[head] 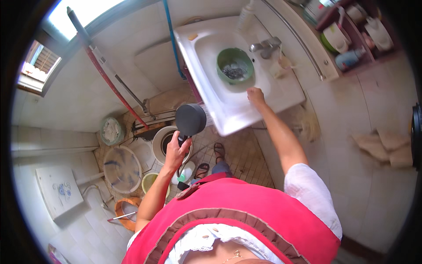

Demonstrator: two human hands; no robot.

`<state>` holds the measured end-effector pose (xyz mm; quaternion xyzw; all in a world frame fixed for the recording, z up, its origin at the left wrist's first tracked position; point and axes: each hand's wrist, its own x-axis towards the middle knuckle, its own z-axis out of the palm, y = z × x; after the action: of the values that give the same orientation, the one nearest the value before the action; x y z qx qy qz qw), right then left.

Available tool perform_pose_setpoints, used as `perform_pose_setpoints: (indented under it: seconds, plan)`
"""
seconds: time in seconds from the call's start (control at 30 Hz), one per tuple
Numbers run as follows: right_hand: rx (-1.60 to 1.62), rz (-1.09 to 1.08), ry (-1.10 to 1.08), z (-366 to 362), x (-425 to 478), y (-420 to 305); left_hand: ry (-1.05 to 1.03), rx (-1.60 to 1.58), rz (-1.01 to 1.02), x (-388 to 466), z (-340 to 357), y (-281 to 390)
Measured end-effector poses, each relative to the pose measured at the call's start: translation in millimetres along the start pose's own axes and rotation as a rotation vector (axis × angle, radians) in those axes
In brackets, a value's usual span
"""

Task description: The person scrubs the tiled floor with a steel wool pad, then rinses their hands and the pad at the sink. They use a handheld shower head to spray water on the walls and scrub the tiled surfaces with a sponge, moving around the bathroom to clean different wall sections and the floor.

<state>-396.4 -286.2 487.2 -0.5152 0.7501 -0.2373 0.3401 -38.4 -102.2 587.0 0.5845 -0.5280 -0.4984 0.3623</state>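
Observation:
My left hand (176,149) grips the handle of a dark grey shower head (191,119). Fine streams of water leave its face towards the front edge of a white ceramic washbasin (227,122). Inside the washbasin stands a green plastic bowl (225,71) with water and some dark matter in it. My right hand (256,95), fingers curled in, is over the washbasin just on the near side of the bowl. Nothing shows in that hand, though its palm is hidden. Behind the bowl is a metal faucet (268,46).
A pump bottle (245,15) and a cup (280,67) stand on the washbasin's rim. Buckets and tubs, including a white bucket (158,140) and a large round basin (115,178), crowd the tiled floor at left. A red-and-grey pole (105,76) leans there. A shelf (357,61) hangs at upper right.

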Motion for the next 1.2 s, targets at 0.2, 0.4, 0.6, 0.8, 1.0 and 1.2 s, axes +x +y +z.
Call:
perform_pose_setpoints:
  seconds: [0.2, 0.4, 0.6, 0.8, 1.0, 1.2]
  plan:
    - [-0.078, 0.013, 0.132, 83, 69, 37, 0.043, -0.089, -0.098, 11, 8, 33]
    - [0.186, 0.113, 0.348, 115, 102, 4, 0.067, -0.122, -0.215, 23, 30, 33]
    - [0.265, 0.26, 0.282, 118, 132, 14, 0.045, -0.126, -0.233, 34, 43, 40]
    - [0.721, 0.198, -0.152, 41, 86, -5, 0.044, -0.15, -0.215, 38, 34, 43]
    - [0.789, 0.238, -0.062, -39, 55, -7, -0.028, -0.104, -0.152, 34, 30, 40]
    - [-0.552, -0.091, 0.125, 44, 71, 27, -0.031, -0.022, -0.114, 25, 31, 44]
